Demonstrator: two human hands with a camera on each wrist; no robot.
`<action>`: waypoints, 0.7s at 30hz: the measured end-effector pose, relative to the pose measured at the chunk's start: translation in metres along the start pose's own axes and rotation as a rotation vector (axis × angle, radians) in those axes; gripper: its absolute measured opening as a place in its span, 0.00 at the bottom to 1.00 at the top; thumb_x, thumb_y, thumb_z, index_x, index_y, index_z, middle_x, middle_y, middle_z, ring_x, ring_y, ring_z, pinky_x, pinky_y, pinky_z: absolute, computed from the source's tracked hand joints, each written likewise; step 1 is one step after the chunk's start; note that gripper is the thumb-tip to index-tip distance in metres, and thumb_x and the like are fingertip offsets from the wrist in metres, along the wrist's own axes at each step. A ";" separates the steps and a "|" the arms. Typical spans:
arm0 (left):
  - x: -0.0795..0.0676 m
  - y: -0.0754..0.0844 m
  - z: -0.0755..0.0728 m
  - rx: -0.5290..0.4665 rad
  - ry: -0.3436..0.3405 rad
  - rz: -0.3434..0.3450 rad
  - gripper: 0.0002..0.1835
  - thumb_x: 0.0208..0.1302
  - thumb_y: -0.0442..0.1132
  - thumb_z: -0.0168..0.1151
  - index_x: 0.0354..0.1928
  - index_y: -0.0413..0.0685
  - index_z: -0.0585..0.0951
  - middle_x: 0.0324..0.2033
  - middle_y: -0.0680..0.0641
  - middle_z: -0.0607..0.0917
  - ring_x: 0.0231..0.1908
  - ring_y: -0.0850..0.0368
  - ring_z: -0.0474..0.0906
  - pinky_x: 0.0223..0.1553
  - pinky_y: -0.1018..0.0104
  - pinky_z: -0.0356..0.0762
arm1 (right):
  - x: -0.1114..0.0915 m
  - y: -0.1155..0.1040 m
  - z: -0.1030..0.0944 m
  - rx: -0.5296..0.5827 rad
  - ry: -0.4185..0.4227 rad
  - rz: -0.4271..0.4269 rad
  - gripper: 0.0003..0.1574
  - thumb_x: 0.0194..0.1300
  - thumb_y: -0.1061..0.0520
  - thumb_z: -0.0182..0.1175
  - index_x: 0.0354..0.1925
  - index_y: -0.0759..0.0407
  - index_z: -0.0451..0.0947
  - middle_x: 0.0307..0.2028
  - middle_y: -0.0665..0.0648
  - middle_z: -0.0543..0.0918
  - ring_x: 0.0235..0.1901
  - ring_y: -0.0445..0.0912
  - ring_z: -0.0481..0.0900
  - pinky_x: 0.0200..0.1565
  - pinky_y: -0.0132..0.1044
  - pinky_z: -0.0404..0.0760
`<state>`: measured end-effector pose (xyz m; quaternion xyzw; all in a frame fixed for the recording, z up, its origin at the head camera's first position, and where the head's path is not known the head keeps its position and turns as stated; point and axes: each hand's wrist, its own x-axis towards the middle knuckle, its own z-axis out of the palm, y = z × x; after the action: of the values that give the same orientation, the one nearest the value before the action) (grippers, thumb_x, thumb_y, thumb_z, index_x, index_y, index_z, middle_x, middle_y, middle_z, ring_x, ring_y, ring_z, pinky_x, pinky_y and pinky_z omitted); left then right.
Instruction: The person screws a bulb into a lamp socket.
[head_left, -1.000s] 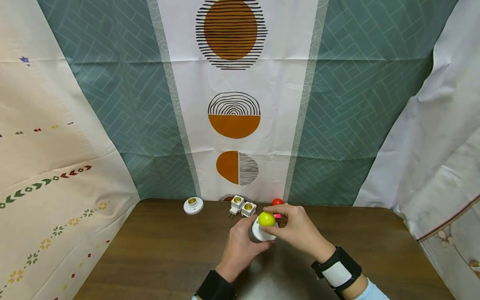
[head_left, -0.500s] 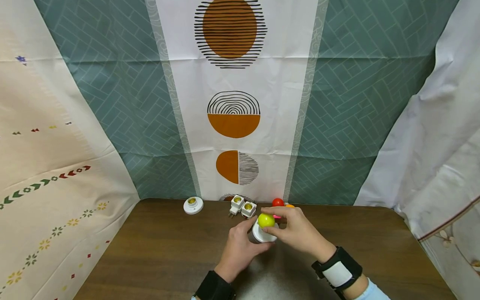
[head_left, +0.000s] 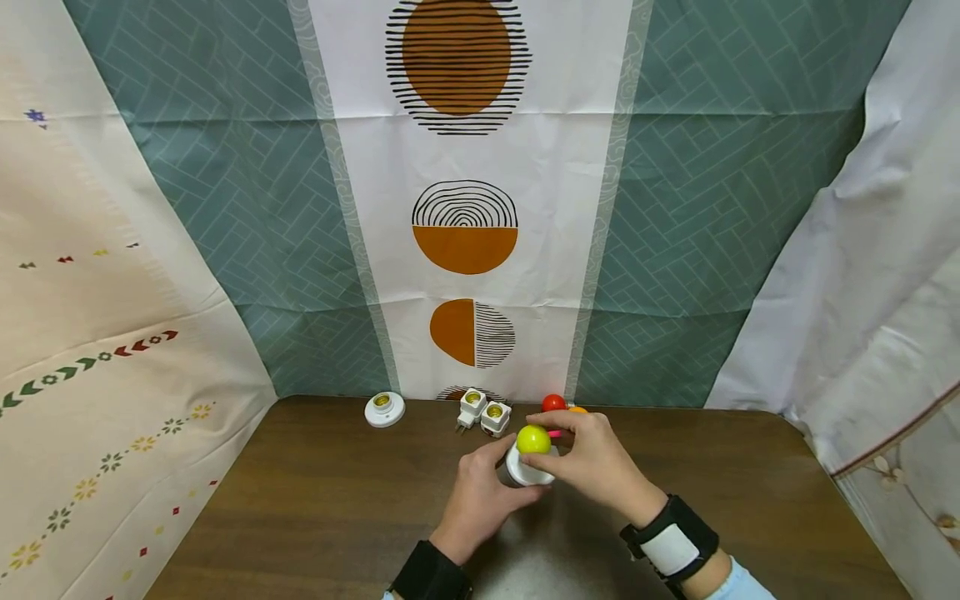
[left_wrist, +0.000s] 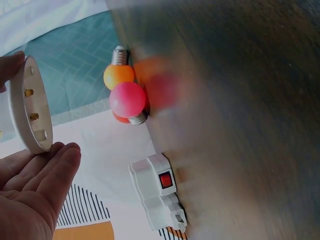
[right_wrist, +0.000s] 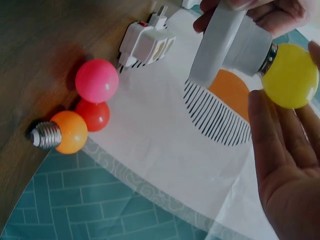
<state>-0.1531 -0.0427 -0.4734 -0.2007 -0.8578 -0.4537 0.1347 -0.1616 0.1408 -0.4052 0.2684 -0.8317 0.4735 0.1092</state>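
Observation:
My left hand grips a white round lamp holder by its rim, lifted above the table. The holder's flat underside, with two brass screws, shows in the left wrist view. At its mouth sits a yellow bulb, pinched between the thumb and fingers of my right hand. Only a thin ring of the bulb's metal thread shows between glass and holder in the right wrist view; the rest is hidden inside. Past the right hand lie a red bulb, an orange bulb and a pink bulb.
Two white plug-in sockets stand near the table's back edge, one with a red switch. A second round white holder is farther left. A patterned cloth hangs behind the brown table.
Both hands stay almost in place on the holder and bulb. The right fingers have shifted slightly around the bulb, and part of the orange bulb has come into sight behind them.

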 end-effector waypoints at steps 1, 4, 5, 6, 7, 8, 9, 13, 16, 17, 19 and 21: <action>0.000 0.000 0.000 -0.006 0.002 0.006 0.38 0.43 0.58 0.72 0.58 0.56 0.74 0.48 0.61 0.77 0.45 0.67 0.73 0.45 0.63 0.73 | 0.000 0.000 -0.001 0.009 -0.016 -0.004 0.29 0.44 0.48 0.74 0.48 0.42 0.79 0.45 0.42 0.79 0.39 0.38 0.77 0.38 0.36 0.77; 0.000 -0.001 -0.002 -0.024 0.004 0.013 0.38 0.42 0.58 0.72 0.59 0.56 0.74 0.49 0.61 0.77 0.46 0.66 0.73 0.46 0.60 0.73 | 0.001 0.000 -0.004 0.027 -0.067 -0.027 0.32 0.46 0.49 0.73 0.52 0.43 0.76 0.50 0.43 0.76 0.44 0.39 0.76 0.41 0.37 0.76; 0.000 -0.001 -0.002 -0.027 0.004 0.012 0.38 0.42 0.58 0.72 0.59 0.56 0.74 0.49 0.61 0.77 0.47 0.66 0.73 0.47 0.60 0.72 | 0.001 0.000 -0.004 0.034 -0.084 -0.037 0.33 0.46 0.50 0.73 0.53 0.43 0.76 0.52 0.43 0.76 0.45 0.39 0.76 0.42 0.37 0.76; 0.001 -0.001 -0.003 -0.029 0.003 0.012 0.39 0.42 0.59 0.72 0.59 0.56 0.74 0.50 0.61 0.77 0.47 0.66 0.73 0.47 0.60 0.72 | 0.002 0.000 -0.005 0.032 -0.098 -0.047 0.33 0.47 0.50 0.72 0.54 0.43 0.75 0.53 0.44 0.75 0.46 0.39 0.75 0.42 0.37 0.76; 0.001 -0.001 -0.003 -0.031 0.001 0.013 0.38 0.42 0.59 0.72 0.58 0.56 0.74 0.50 0.61 0.77 0.47 0.66 0.73 0.47 0.60 0.72 | 0.002 0.000 -0.005 0.028 -0.108 -0.058 0.33 0.48 0.51 0.72 0.54 0.44 0.75 0.53 0.44 0.76 0.46 0.39 0.75 0.43 0.38 0.76; 0.001 -0.001 -0.003 -0.031 -0.001 0.010 0.38 0.42 0.59 0.72 0.58 0.57 0.74 0.49 0.61 0.77 0.47 0.66 0.73 0.47 0.61 0.72 | 0.002 0.000 -0.006 0.028 -0.117 -0.065 0.33 0.48 0.52 0.72 0.55 0.44 0.75 0.53 0.45 0.76 0.46 0.39 0.75 0.43 0.39 0.76; 0.001 -0.001 -0.004 -0.031 -0.004 0.010 0.38 0.42 0.59 0.72 0.58 0.57 0.74 0.49 0.61 0.77 0.47 0.66 0.73 0.47 0.61 0.72 | 0.002 0.000 -0.006 0.027 -0.122 -0.070 0.32 0.49 0.53 0.71 0.55 0.45 0.75 0.52 0.46 0.76 0.46 0.40 0.75 0.43 0.40 0.76; 0.002 0.000 -0.004 -0.024 -0.009 0.006 0.37 0.43 0.59 0.72 0.58 0.57 0.74 0.49 0.62 0.77 0.45 0.67 0.73 0.46 0.63 0.73 | 0.001 0.001 -0.006 0.004 -0.113 -0.066 0.30 0.50 0.53 0.71 0.53 0.44 0.77 0.49 0.43 0.78 0.46 0.39 0.75 0.43 0.42 0.76; 0.002 0.000 -0.004 -0.027 -0.012 0.002 0.37 0.43 0.57 0.73 0.58 0.56 0.74 0.49 0.61 0.77 0.44 0.67 0.73 0.45 0.63 0.73 | 0.001 0.001 -0.006 -0.007 -0.102 -0.052 0.28 0.49 0.52 0.71 0.52 0.43 0.78 0.47 0.39 0.78 0.45 0.39 0.74 0.43 0.42 0.76; 0.002 0.000 -0.004 -0.028 -0.015 -0.002 0.37 0.43 0.57 0.73 0.58 0.55 0.74 0.49 0.61 0.77 0.44 0.67 0.73 0.45 0.63 0.73 | 0.001 0.001 -0.006 -0.006 -0.101 -0.051 0.28 0.49 0.51 0.71 0.51 0.43 0.78 0.47 0.39 0.78 0.45 0.39 0.74 0.43 0.42 0.76; 0.002 0.000 -0.004 -0.028 -0.023 -0.013 0.37 0.42 0.56 0.73 0.58 0.55 0.74 0.49 0.61 0.77 0.44 0.67 0.73 0.45 0.62 0.73 | 0.001 0.001 -0.006 0.002 -0.099 -0.052 0.28 0.49 0.51 0.71 0.51 0.43 0.78 0.46 0.40 0.78 0.45 0.39 0.74 0.43 0.42 0.76; 0.001 0.001 -0.004 -0.027 -0.031 -0.025 0.37 0.42 0.56 0.73 0.58 0.55 0.74 0.48 0.61 0.77 0.44 0.67 0.73 0.45 0.62 0.73 | 0.000 0.000 -0.005 0.008 -0.095 -0.055 0.28 0.49 0.51 0.71 0.50 0.43 0.78 0.46 0.40 0.79 0.45 0.39 0.74 0.42 0.42 0.76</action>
<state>-0.1538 -0.0451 -0.4702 -0.1988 -0.8560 -0.4637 0.1130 -0.1623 0.1453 -0.4021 0.3136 -0.8265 0.4603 0.0815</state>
